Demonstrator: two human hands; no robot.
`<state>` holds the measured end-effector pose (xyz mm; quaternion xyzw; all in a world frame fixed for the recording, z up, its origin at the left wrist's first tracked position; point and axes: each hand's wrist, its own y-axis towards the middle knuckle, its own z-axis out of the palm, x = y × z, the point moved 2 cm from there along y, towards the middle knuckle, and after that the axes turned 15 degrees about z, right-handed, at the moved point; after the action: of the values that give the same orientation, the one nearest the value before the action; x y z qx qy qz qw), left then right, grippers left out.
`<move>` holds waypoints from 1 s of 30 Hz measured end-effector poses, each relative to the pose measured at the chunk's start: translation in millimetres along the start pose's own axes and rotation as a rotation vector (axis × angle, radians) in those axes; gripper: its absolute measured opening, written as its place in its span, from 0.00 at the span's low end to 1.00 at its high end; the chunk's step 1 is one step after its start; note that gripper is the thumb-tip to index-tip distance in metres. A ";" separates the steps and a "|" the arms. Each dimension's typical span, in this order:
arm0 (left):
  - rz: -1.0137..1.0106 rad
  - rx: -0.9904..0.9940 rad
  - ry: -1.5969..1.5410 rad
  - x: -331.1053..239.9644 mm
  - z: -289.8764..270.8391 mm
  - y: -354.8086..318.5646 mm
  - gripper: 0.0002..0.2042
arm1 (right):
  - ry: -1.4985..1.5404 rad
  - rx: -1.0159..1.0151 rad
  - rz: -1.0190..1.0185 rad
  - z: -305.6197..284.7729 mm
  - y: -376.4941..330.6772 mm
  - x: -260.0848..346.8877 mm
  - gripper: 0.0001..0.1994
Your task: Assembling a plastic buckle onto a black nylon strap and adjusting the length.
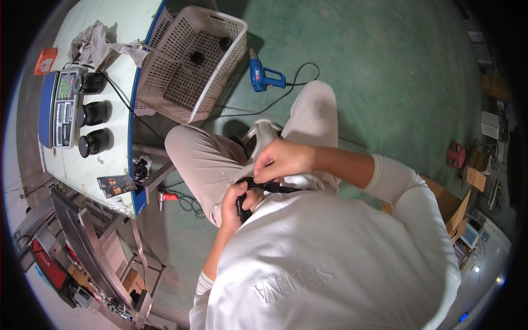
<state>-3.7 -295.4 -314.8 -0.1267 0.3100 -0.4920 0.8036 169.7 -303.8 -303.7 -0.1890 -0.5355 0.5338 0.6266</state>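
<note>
The person sits with knees apart and works close against the chest, where a small black part [258, 188] lies between both hands, just above the lap and partly hidden by the white shirt [330, 258]. It is dark and matte, with a narrow strap-like piece running off to the right along the shirt's edge; its exact shape cannot be made out. The left hand [237, 202] is curled shut around the lower end of the black part, thumb on top. The right hand [281, 160] comes across from the right with its fingers pinched narrow on the upper end of the same part. On the white table [118, 33] at the left stand three black cylinders [93, 114] in a row beside a weighing scale [62, 107], with a crumpled grey cloth [99, 45] behind them. A white perforated basket [190, 63] rests against the table edge, holding two small black pieces. A blue heat gun [263, 77] with a black cord lies on the green floor [385, 71].
</note>
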 end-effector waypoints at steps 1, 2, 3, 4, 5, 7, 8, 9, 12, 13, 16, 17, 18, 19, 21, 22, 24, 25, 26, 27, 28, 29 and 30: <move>-0.020 0.010 -0.027 0.3 -0.6 0.2 0.17 | 0.001 0.000 0.000 0.5 1.0 -1.4 0.17; -0.020 0.010 -0.028 0.8 -0.6 0.4 0.17 | -0.094 -0.017 -0.063 1.8 1.4 -1.8 0.18; -0.006 -0.021 -0.015 0.6 -1.1 0.8 0.18 | -0.189 -0.034 -0.126 3.4 1.4 -1.8 0.19; 0.008 -0.052 -0.003 0.4 -1.7 0.9 0.19 | -0.166 -0.043 -0.173 3.7 0.2 -3.3 0.21; 0.008 -0.051 -0.004 0.3 -1.7 0.5 0.19 | -0.167 -0.044 -0.172 4.9 1.2 -5.7 0.21; -0.006 -0.136 0.046 1.1 -1.8 -0.2 0.21 | -0.199 -0.099 -0.258 5.6 2.8 -9.2 0.27; -0.004 -0.135 0.044 0.3 0.4 0.2 0.21 | -0.202 -0.099 -0.257 7.0 3.4 -10.4 0.27; -0.022 -0.105 0.042 -1.3 3.2 0.0 0.21 | -0.151 -0.098 -0.218 9.2 5.2 -12.0 0.24; -0.053 -0.091 0.029 -1.1 2.9 -0.8 0.21 | -0.007 -0.014 -0.124 10.9 9.1 -11.1 0.17; -0.066 -0.107 0.019 -0.5 1.8 -1.3 0.21 | 0.089 0.068 -0.069 11.0 10.3 -10.8 0.14; -0.041 -0.104 -0.041 2.1 2.9 -2.9 0.20 | 0.215 0.233 0.030 9.4 17.6 -16.0 0.13; -0.038 -0.105 -0.042 1.8 3.7 -2.8 0.20 | 0.212 0.234 0.031 9.2 19.8 -18.1 0.13; -0.040 -0.097 -0.049 1.1 5.2 -2.3 0.21 | 0.257 0.265 0.035 9.5 22.1 -20.3 0.13; -0.043 -0.089 -0.056 0.7 6.0 -2.3 0.21 | 0.302 0.296 0.038 9.9 22.9 -21.2 0.12; -0.046 -0.095 -0.074 1.6 4.8 -3.9 0.21 | 0.293 0.296 0.038 10.3 22.1 -20.5 0.13; -0.052 -0.101 -0.090 2.1 4.2 -4.7 0.21 | 0.286 0.294 0.038 10.5 21.4 -20.0 0.13; -0.051 -0.117 -0.091 2.8 5.1 -5.3 0.22 | 0.258 0.267 0.031 11.0 17.4 -19.4 0.14; -0.051 -0.133 -0.092 2.8 5.6 -5.6 0.22 | 0.232 0.240 0.023 11.0 15.6 -18.6 0.14; -0.051 -0.133 -0.091 1.8 6.2 -5.9 0.22 | 0.231 0.240 0.022 11.0 14.7 -17.3 0.14; -0.065 -0.161 -0.112 1.2 5.9 -6.2 0.22 | 0.209 0.223 0.024 10.8 14.1 -16.4 0.15; -0.079 -0.190 -0.132 1.2 5.6 -6.3 0.22 | 0.187 0.206 0.026 10.7 13.2 -15.2 0.16; -0.080 -0.188 -0.131 1.7 5.8 -5.8 0.22 | 0.188 0.205 0.025 10.9 10.7 -12.5 0.16; -0.077 -0.207 -0.122 1.8 5.6 -5.3 0.22 | 0.174 0.206 0.045 11.5 7.3 -8.6 0.16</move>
<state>-3.4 -300.1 -308.4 -0.2505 0.3046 -0.4792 0.7841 157.5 -312.4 -309.6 -0.1812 -0.4173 0.5813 0.6746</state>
